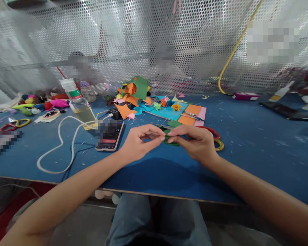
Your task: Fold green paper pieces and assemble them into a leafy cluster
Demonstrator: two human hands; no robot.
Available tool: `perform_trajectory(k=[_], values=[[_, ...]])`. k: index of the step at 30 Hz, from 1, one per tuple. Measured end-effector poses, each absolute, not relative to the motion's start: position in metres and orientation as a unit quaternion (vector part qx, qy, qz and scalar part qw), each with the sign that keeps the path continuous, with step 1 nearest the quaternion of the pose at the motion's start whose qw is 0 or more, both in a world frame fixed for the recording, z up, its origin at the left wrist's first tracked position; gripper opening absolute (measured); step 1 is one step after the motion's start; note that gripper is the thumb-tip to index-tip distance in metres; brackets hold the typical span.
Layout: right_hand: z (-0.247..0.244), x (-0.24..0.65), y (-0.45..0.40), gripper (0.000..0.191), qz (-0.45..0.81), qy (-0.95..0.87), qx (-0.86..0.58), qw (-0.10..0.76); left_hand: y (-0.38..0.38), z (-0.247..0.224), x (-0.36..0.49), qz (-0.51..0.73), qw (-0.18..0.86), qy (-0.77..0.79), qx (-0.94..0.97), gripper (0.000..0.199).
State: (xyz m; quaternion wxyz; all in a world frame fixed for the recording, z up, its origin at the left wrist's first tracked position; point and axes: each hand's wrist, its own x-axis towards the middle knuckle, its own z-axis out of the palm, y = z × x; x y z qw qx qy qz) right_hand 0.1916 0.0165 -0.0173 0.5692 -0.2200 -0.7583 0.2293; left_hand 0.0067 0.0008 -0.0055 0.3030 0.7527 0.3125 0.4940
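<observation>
both hands meet over the middle of the blue table (259, 143), near its front edge. the left hand (140, 140) and the right hand (195, 140) each pinch one small green paper piece (172, 140) between thumb and fingertips, fingers narrow and closed on it, the two sets of fingertips almost touching. the piece sits just above the table surface, between the hands.

just right of the right hand lie two rings, a red ring (210, 130) and a yellow ring (219, 145), partly hidden behind the hand. to the left lies one phone (110, 135), screen lit, with one white cable (59, 143) looping from it. farther left stands one tilted plastic bottle (78, 102) holding yellowish liquid.

beyond the hands lies one heap of coloured paper scraps (133, 92), flat orange sheets (191, 114), and several small folded stars, of which one yellow star (176, 106) and one green star (157, 106) are clear. at the far left edge is one pair of scissors (14, 124). a perforated metal screen (143, 41) closes the far side.
</observation>
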Motion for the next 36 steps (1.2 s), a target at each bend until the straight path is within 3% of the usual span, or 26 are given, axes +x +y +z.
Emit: perform_trajectory(k=[6,16,21,27,32,36], values=[[-0.018,0.191,0.018,0.015,0.174,-0.774,-0.194,0.577,-0.003,-0.002,0.007,0.491,0.215,0.258,0.804,0.013],[-0.018,0.191,0.017,0.014,0.144,-0.789,-0.221,0.555,-0.004,0.001,0.009,0.453,0.328,0.328,0.761,0.008],[-0.018,0.189,0.018,0.004,0.237,-0.767,-0.266,0.534,-0.001,-0.004,0.009,0.470,0.347,0.376,0.719,0.015],[-0.017,0.189,0.023,0.020,0.432,-0.697,-0.310,0.480,0.000,-0.010,0.012,0.520,0.315,0.380,0.697,0.017],[-0.017,0.188,0.024,0.021,0.486,-0.675,-0.309,0.462,-0.003,-0.009,0.013,0.512,0.261,0.372,0.729,0.018],[-0.019,0.187,0.023,0.020,0.481,-0.663,-0.311,0.483,-0.002,-0.006,0.014,0.508,0.311,0.389,0.703,0.024]])
